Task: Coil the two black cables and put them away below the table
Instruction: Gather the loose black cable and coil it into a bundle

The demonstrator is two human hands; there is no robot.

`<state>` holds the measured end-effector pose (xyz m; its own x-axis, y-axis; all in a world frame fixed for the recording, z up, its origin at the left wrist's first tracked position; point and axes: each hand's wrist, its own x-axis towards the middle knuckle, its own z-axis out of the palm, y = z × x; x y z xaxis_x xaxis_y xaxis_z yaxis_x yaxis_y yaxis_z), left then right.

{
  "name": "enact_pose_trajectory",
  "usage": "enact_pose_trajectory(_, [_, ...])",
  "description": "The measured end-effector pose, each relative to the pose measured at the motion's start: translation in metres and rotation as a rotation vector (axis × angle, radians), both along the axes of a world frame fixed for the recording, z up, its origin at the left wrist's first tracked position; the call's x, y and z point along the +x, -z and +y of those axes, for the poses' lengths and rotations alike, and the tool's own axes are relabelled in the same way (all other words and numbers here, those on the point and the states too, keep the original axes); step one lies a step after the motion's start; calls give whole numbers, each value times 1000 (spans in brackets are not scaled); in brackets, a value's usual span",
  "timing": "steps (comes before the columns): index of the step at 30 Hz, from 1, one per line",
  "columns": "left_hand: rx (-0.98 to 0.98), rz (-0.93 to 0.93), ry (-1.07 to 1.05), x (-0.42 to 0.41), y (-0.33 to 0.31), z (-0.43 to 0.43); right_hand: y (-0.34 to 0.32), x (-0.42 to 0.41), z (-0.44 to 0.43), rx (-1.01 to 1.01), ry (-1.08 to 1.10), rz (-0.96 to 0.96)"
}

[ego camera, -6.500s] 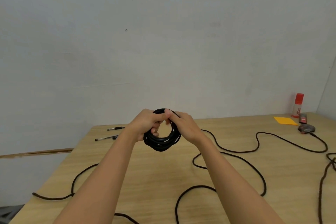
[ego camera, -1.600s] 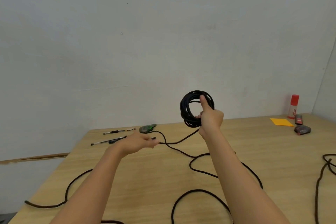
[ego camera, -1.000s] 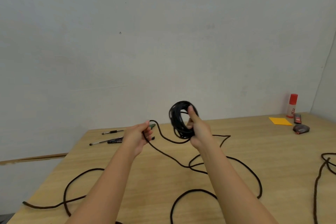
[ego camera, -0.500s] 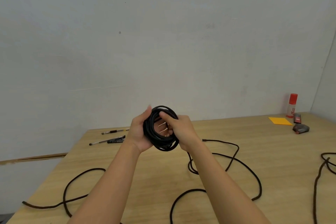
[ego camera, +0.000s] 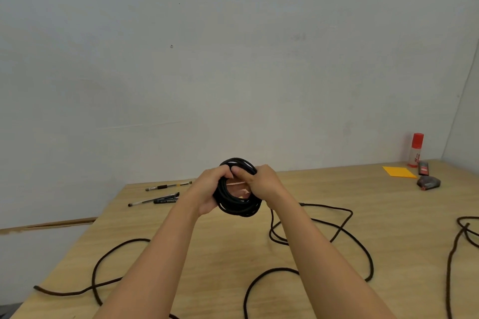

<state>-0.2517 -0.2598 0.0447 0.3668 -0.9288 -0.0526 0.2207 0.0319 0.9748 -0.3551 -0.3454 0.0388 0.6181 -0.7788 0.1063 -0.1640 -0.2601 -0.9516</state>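
Both hands curl tight round a black cable coil (ego camera: 237, 202): left hand (ego camera: 210, 190) at 9 o'clock, right hand (ego camera: 261, 182) at 2. Cable looks light, floppy, springy; pinch across all loops.

The black cable coil (ego camera: 237, 208) is a thick round ring of many loops. The left hand (ego camera: 207, 189) and right hand (ego camera: 261, 182) grip it upright above the bench (ego camera: 324, 189). Its loose part (ego camera: 324, 205) hangs down and lies in wavy loops on the bench. Another black cable (ego camera: 447, 280) lies loose at the right edge.
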Motion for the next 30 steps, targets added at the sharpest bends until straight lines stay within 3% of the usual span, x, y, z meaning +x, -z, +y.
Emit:
enact_pose_trajectory(3, [124,-171,-96,-5,-10,3,6,3,-1,-76,44,130])
enact_pose_trajectory(7, [101,-183,-167,-9,-3,5,-1,-1,7,-206,135,719])
enact_pose_trajectory(9, [81,-117,-199,-7,6,5,-7,-3,8,-301,160,879])
enact_pose_trajectory(11, [45,-17,-212,-3,11,3,-8,-3,5,-308,72,650])
enact_pose_trajectory(14, [-29,136,-144,-5,6,3,-1,-10,3,18,-195,8])
enact_pose_trajectory(16, [-86,224,-46,-8,1,6,3,-12,-1,22,-189,-134])
enact_pose_trajectory(21, [-60,247,25,-6,-10,8,1,-4,1,-136,-103,-113])
enact_pose_trajectory(24, [-80,262,-70,-1,-13,6,0,-10,1,-102,-127,-32])
enact_pose_trajectory(27, [-174,437,-207,14,-17,10,4,-24,-6,-45,-196,33])
enact_pose_trajectory(30, [-216,487,-409,21,-18,10,9,-31,-11,-115,-247,160])
